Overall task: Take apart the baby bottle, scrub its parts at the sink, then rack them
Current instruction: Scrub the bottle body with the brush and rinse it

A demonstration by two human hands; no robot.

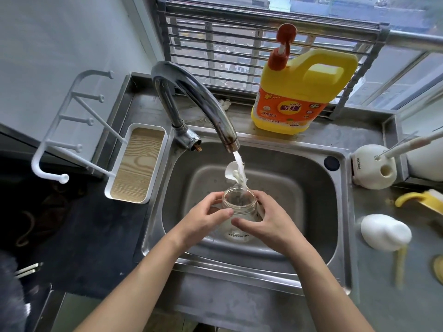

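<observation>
Only the head view to work from. The bottle [238,212] is already apart: its clear body has no collar or teat on it, and the open mouth faces up. I hold it over the sink [311,188], right under the tap [191,92], and the water stream [239,168] runs straight into it. So I judge I am at rinsing or filling the body, partway through the washing.

A small white part [230,171] sits in the basin just behind the stream; I cannot tell which piece it is. On the counter to my right lie a white dome cap [383,232] and a yellow handled piece [417,198], which look like the rest of the bottle. I cannot tell if they are washed. The white peg rack [72,130] stands left of the sink, and I see no part on its pegs, so all of the racking is left to do.

Both forearms reach in from the bottom edge and meet at the bottle. My left hand [203,221] grips the bottle's left side, with the thumb across the near wall and the fingers curled behind. My right hand [273,226] mirrors it on the right side, thumb in front and fingers wrapped round near the rim. The bottle stands nearly upright between them.
</observation>
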